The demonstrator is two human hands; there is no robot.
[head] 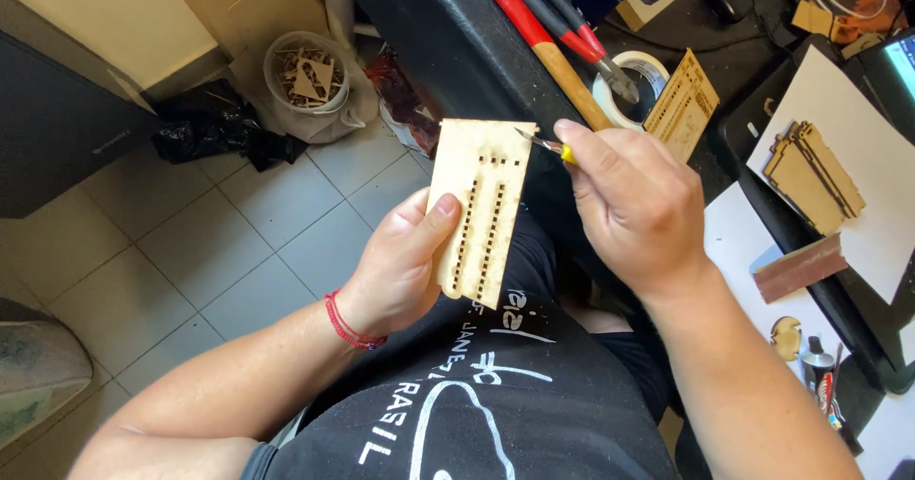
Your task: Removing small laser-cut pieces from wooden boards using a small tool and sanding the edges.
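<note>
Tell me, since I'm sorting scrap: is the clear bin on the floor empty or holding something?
Holding something. The clear bin on the tiled floor shows pale wooden offcuts inside; its fill level cannot be judged.

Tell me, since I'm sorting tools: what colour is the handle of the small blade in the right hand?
Yellow, glimpsed at the knife handle poking from the right hand, head view.

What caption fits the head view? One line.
Left hand holds a slotted wooden panel while the right hand sets a small blade to it.

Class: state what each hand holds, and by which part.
Left hand grips the perforated wooden panel by its lower left edge. Right hand pinches a yellow-handled craft knife by its handle.
</note>
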